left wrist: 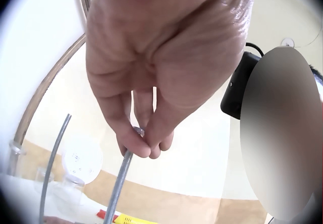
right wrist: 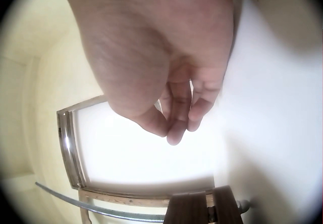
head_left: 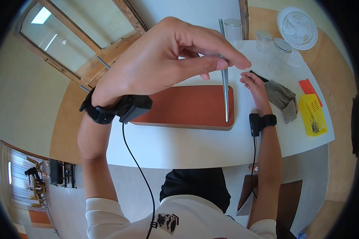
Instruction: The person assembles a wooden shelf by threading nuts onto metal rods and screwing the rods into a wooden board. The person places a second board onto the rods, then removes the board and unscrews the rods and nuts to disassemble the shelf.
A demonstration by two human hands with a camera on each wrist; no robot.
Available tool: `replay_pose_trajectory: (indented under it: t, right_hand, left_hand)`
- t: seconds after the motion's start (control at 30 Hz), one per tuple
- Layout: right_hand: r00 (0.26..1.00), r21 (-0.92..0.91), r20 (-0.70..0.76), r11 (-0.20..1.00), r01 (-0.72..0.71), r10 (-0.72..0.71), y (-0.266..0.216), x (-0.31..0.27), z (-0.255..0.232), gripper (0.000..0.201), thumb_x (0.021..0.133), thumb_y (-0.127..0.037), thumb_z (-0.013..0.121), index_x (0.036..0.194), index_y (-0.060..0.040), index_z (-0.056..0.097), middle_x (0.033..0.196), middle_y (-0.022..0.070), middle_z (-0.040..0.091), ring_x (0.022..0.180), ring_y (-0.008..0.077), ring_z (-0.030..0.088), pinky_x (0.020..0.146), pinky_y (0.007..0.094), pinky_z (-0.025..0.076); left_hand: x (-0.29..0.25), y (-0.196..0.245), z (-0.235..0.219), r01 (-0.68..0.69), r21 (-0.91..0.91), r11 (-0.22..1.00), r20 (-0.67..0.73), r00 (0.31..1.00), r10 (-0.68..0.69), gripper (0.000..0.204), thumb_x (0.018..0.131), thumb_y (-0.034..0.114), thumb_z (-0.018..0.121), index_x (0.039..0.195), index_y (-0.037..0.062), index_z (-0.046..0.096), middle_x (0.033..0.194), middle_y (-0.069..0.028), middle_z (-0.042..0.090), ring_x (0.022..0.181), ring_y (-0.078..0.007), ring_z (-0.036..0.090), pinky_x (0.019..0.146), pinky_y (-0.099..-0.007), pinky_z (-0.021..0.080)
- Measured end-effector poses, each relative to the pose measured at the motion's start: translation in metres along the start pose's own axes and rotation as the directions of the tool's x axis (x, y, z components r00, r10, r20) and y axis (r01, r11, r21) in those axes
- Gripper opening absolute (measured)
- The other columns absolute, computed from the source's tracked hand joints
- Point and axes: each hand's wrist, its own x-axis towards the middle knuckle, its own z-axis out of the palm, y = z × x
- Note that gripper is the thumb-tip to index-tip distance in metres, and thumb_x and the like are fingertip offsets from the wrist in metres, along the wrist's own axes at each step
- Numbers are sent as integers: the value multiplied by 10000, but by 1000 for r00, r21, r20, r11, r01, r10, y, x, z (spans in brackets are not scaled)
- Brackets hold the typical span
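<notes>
The left hand [head_left: 159, 59] is raised over the right end of a long reddish-brown box [head_left: 179, 105]. Its thumb and fingers pinch the top of an upright metal rod [head_left: 226, 93]. In the left wrist view, the left hand [left wrist: 161, 57] grips this rod [left wrist: 118, 183] where it looks threaded, with a small shiny piece [left wrist: 138, 130] between the fingertips. Another rod [left wrist: 53, 163] stands apart to the left. The right hand [head_left: 256, 89] is beside the box, near a grey cloth [head_left: 282, 99]; the right wrist view shows its fingers [right wrist: 179, 115] loosely bent, holding nothing visible.
Rod ends [head_left: 103, 62] show behind the left forearm. Glass jars [head_left: 233, 30] and a white fan [head_left: 297, 28] stand at the back right. A yellow basket [head_left: 324, 121] with small metal pieces and a red item [head_left: 307, 85] lie at the right of the white table [head_left: 167, 151].
</notes>
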Motion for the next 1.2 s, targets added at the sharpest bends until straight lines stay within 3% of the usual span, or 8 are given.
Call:
replay_pose_trajectory:
  t: [0.2,0.27,0.4,0.5,0.83,0.93,0.97,1.2]
  right_hand:
    - [1000,-10,-6,1000,-3,3,1,-1,1,260,1013,-248,640,1202,-79,696,1086,12,721,1065,114,672,926,282,463]
    - [1000,-16,-2,1000,14,-14,3,1,-1,255,1012,-244,641,1200,-81,697,1085,8,723,1063,112,673,926,281,462]
    - [1000,-24,8,1000,13,-13,2,0,0,256,1012,-245,644,1200,-79,698,1080,10,725,1057,111,673,920,279,463]
    - [1000,-28,11,999,19,-19,4,1,-2,255,1011,-247,648,1197,-80,701,1072,11,726,1051,108,673,915,274,462]
    - [999,-74,14,997,34,-34,7,3,-3,289,1012,-268,657,1205,-58,700,1065,19,718,1040,115,666,910,276,463]
    - [999,-110,23,993,42,-39,2,-1,-1,291,1015,-258,650,1214,-50,695,1087,30,714,1053,130,667,920,280,465]
    - [999,-167,5,985,49,-49,-2,-3,0,287,1015,-252,648,1213,-49,695,1097,30,712,1053,128,664,919,277,465]
    - [999,-92,-42,996,17,-21,-2,-3,6,281,1017,-244,634,1211,-50,696,1105,31,711,1043,120,656,909,282,477]
  left_hand:
    - [10,9,-7,74,326,943,-63,996,-57,158,949,-4,696,1075,22,787,988,-74,765,747,-124,657,593,-247,487]
    - [15,14,-18,6,127,992,76,997,-15,386,1042,323,641,1064,-42,764,941,-169,768,825,-228,719,740,-349,577]
    - [3,-4,-8,36,-6,999,-108,993,-36,337,1072,262,590,1156,-27,741,1116,-191,750,1019,-245,710,869,-348,561]
    - [-3,-6,-26,68,-131,989,233,972,-36,293,1067,125,566,1310,13,685,1293,-201,694,1177,-254,664,952,-346,547]
    - [7,-8,-31,-31,79,996,111,994,22,249,1001,101,671,1230,33,740,1128,-139,747,947,-204,718,742,-265,591]
    - [16,5,-36,76,13,997,199,977,-77,211,1000,158,693,1069,-27,768,956,-140,758,814,-185,725,724,-227,552]
    - [12,4,-45,-101,154,983,301,952,50,242,1002,135,657,1149,-50,713,1010,-162,736,897,-198,709,794,-250,546]
    - [12,-36,4,-205,631,748,-106,932,346,266,972,237,673,947,-27,692,791,-165,657,777,-311,673,701,-370,533]
